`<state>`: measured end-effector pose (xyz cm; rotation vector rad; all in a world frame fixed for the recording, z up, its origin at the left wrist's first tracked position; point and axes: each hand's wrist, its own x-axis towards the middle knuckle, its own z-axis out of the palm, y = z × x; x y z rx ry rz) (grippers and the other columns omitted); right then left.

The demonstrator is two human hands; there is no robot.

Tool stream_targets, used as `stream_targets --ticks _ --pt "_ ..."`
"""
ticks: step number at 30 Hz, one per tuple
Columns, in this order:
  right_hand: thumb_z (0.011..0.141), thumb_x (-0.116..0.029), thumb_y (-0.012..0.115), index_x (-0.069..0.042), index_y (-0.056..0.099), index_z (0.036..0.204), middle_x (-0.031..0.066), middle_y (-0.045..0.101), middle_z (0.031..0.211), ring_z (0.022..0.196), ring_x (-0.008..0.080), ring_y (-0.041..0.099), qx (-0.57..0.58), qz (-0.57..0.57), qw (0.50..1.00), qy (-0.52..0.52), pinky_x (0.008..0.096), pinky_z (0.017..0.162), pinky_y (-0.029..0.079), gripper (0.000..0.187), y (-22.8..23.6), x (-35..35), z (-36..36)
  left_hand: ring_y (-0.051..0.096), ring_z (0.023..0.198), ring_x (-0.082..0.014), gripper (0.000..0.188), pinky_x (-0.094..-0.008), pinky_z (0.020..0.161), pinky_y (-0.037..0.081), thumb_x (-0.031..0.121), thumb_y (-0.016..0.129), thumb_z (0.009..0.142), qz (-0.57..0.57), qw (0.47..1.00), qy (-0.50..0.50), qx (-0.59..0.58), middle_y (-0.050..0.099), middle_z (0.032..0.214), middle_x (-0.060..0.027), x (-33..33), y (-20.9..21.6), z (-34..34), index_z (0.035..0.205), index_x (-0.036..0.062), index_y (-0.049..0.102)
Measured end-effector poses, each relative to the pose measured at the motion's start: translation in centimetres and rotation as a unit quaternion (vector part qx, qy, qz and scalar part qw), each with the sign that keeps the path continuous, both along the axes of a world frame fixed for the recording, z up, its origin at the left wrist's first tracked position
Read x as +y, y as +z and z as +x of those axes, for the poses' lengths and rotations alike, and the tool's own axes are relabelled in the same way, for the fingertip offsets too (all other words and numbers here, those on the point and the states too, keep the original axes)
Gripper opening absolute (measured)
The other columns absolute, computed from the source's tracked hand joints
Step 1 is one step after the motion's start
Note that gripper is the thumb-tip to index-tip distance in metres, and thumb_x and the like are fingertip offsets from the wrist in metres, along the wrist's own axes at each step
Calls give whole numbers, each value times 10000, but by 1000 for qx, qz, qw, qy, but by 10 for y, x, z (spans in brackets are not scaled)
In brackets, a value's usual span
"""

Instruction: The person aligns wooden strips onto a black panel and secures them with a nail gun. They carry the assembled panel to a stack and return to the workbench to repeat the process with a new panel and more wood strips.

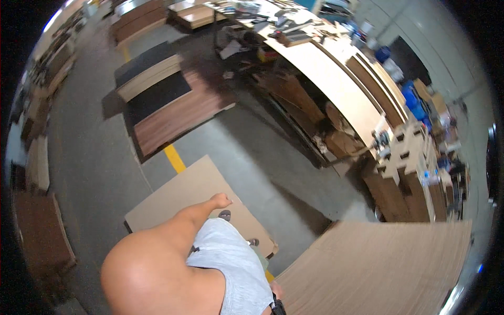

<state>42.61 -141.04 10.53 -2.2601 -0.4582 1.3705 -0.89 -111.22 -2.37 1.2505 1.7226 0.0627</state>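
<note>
My left hand [221,200] hangs in front of me with its fingers curled, above a flat tan board [176,197] on the floor. Nothing shows in its grasp. I stand on this board in dark sandals [225,214]. Low in the picture, my right hand [276,290] is only partly visible beside the left edge of a large wood-grain panel [383,262]. My light grey shirt covers part of that hand, so its fingers and any contact with the panel cannot be made out. A black band or strap [277,306] shows just below it.
A long workbench [325,68] carries boards, tools and scraps. A stack of notched wooden pieces [407,157] stands at its near end. Ahead lie dark-topped panels [149,71] and a reddish wood-grain sheet [181,115]. A yellow line [174,158] crosses the floor. Brown panels [44,231] stand left.
</note>
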Motion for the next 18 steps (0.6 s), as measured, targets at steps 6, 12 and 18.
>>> stream_targets --ticks 6,12,18 --pt "952 -343 641 -85 618 1092 58 646 844 696 207 624 75 -106 980 153 382 575 494 295 -42 116 -34 674 1056 -347 502 -411 933 512 475 658 880 -11 983 183 -22 719 1092 -208 -3 22 -49 1076 20 738" --pt "958 -348 648 -50 618 1014 78 640 773 595 215 617 57 -198 966 156 369 500 479 305 -59 265 -22 680 1040 -311 467 -402 922 511 435 651 901 -15 911 412 -17 721 1104 -179 -71 50 -95 1143 41 712" --pt "961 -279 654 -42 557 1149 67 628 757 561 193 602 53 -18 991 119 330 471 471 318 -74 453 0 698 946 -288 474 -419 879 524 440 653 900 -77 851 517 -43 741 1013 -163 -93 -24 -101 1036 -9 724"
